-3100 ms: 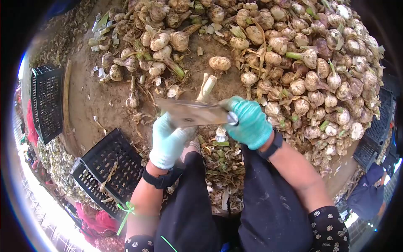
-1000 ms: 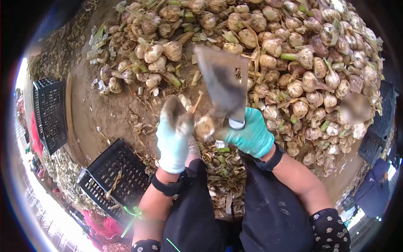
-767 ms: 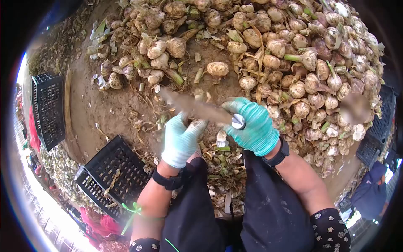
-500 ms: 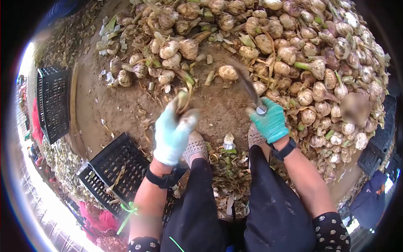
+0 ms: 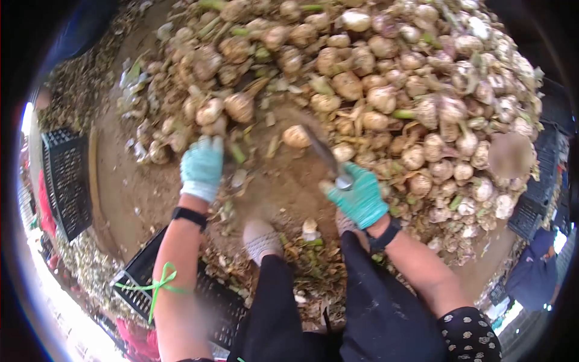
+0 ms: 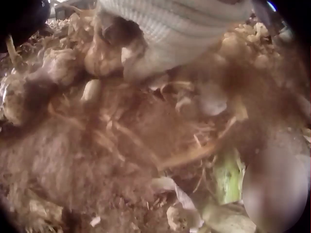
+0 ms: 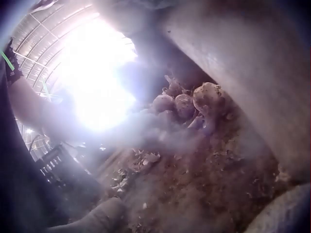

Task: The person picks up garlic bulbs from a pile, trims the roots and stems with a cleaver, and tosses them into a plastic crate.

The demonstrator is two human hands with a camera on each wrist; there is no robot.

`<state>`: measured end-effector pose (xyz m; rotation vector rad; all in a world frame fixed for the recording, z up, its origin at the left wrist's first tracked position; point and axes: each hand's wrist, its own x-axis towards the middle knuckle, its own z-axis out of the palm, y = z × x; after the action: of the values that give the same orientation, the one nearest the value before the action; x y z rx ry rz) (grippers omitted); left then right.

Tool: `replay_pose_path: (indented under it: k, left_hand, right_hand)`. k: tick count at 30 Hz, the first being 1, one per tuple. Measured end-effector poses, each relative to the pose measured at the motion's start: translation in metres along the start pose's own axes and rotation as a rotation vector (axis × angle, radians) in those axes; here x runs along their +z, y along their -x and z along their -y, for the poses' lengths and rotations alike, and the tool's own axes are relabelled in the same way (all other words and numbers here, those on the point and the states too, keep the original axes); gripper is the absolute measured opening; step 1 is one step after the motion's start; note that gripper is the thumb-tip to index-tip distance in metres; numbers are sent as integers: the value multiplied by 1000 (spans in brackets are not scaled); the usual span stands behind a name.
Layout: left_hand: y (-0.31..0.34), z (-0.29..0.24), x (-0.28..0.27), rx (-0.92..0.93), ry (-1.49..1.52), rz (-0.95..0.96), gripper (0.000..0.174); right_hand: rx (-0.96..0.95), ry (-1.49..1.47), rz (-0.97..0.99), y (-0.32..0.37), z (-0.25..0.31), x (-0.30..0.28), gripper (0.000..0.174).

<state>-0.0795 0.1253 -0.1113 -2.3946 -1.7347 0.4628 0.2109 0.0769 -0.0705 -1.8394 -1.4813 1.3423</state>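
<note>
My right hand (image 5: 359, 196), in a green glove, grips a cleaver (image 5: 324, 151) by its handle; the blade appears nearly edge-on, pointing up and left over the dirt. Gloved too, my left hand (image 5: 203, 166) reaches out to the left group of garlic, its fingertips right at a garlic bulb (image 5: 215, 125). In the left wrist view, the white-ribbed glove (image 6: 180, 36) is near a garlic bulb (image 6: 101, 58); its fingertips are largely hidden, so I cannot tell whether they hold it. A single trimmed bulb (image 5: 295, 137) lies close to the blade's tip.
A large garlic heap (image 5: 416, 114) fills the right and back. Black plastic crates stand at the left, one crate (image 5: 223, 301) partly beneath the left arm and another crate (image 5: 66, 181) farther off. Leaf and stem scraps (image 5: 301, 277) lie between the shoes. Another person (image 5: 534, 265) is at far right.
My left hand, earlier holding a garlic piece near the middle, has swung over the crate and is now at the left garlic without that piece. The cleaver, earlier against garlic, is held apart from it.
</note>
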Motion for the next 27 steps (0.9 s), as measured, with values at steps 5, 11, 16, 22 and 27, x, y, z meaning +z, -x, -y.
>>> replay_pose_path:
  k: [5,11,16,22,27]
  left_hand:
    - [16,-22,-53,-132,367,-206,41]
    - [58,-61,-90,-239,1324,69,58]
    - [60,-77,-110,-513,2066,164,45]
    - [65,-76,-122,-321,1546,163,40]
    - [97,-65,-73,-112,1394,54,43]
  right_hand:
    - [-7,-98,43,8,15,-9,30]
    - [-325,123,68,27,31,-9,31]
    - [-740,490,87,43,36,0,25]
    - [-841,522,108,44,38,4,19]
    - [-835,434,103,32,20,18,21]
